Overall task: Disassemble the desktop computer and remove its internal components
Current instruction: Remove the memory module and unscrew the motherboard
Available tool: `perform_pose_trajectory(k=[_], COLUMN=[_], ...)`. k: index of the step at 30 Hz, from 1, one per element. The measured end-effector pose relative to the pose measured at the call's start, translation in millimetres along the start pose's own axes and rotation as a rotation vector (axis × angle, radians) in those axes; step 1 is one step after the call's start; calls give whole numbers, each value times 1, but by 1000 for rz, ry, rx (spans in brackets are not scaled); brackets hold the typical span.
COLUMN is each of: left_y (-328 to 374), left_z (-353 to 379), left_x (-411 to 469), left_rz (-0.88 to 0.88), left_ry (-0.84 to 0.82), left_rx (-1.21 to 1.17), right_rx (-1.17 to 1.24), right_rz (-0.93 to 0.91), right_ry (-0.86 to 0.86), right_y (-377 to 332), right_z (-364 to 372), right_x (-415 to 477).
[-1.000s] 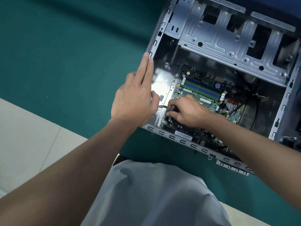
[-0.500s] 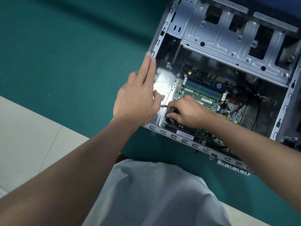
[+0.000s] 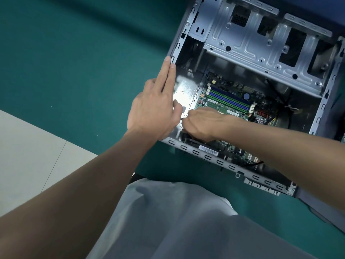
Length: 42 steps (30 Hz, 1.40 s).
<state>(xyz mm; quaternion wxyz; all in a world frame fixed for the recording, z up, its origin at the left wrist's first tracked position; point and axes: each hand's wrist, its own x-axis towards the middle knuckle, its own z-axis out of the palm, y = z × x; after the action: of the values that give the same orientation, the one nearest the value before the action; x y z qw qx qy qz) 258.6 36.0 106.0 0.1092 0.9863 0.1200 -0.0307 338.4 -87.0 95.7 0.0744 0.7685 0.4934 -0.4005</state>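
Observation:
A grey desktop case (image 3: 207, 157) lies open on its side on a green mat. Inside it sits the green motherboard (image 3: 229, 101) with blue and green memory slots. My left hand (image 3: 155, 111) rests flat on the case's left edge, fingers straight, fingertips at the rim. My right hand (image 3: 200, 124) reaches in over the board's near left corner. Its fingers are curled downward and pinch a thin black cable (image 3: 182, 118) that pokes out by the thumb. Whatever lies under the palm is hidden.
A silver drive cage (image 3: 261, 49) spans the far half of the case. Black and coloured wires (image 3: 285, 103) lie along the right of the board. The green mat (image 3: 84, 62) stretches left, and pale floor tiles (image 3: 28, 156) show beyond its edge. My grey garment fills the bottom.
My right hand has shifted slightly left toward the board's corner and rolled over, so its knuckles now hide the fingertips. My left hand stays on the case edge.

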Motion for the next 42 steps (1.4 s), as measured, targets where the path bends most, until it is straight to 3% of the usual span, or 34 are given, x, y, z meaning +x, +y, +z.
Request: perform_pose_trajectory(k=[8,12,19,26,34,42], left_y=[0,0,0,0,1,0], left_z=[1,1,1,1,1,2], left_x=[0,-1,0,-1,0,0], left_rz=[2,2,0,1,-7,-11], left_ry=[14,13,12,12,9,16], left_rx=[-3,-10,-14,-8,-18,-24], right_rx=[-93,-129,-2,180,-18,148], right_rz=[-81,-148,57,-6,-31,-38], right_ry=[-61,-12,10,94,85,28], right_y=[0,5,11,14,10,16], right_z=[-1,0,2,4,6,-3], right_x=[-5,-5,-2,0,6,7])
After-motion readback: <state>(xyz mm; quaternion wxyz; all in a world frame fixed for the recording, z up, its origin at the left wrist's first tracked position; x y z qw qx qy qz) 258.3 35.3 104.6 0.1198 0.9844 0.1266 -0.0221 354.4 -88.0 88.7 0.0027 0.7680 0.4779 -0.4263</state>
